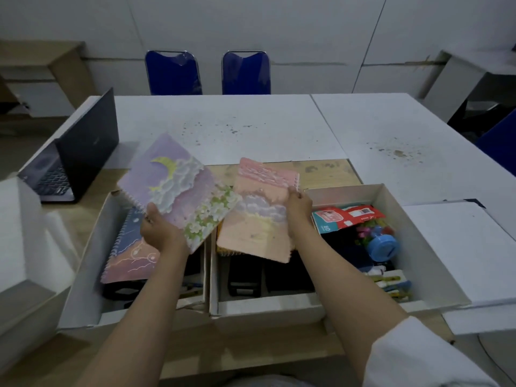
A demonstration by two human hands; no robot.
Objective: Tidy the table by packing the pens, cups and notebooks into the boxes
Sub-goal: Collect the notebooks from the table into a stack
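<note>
On the far left of the surface [251, 121] an open laptop [69, 166] stands. The left box [81, 275] holds a spiral notebook with a blue and pink cover [125, 255], lying flat. Above it, the left hand [160, 233] grips the lilac moon notebook [181, 188] by its near lower edge, so the book fans up and away from the grip, tilted. The right hand [298, 208] pinches the pink notebook [259, 216] at its right edge near the spiral, the book hanging left and down over the right box [418, 263]. That box holds dark cases, what look like pens [393, 286], and a blue-lidded jar [382, 247].
</note>
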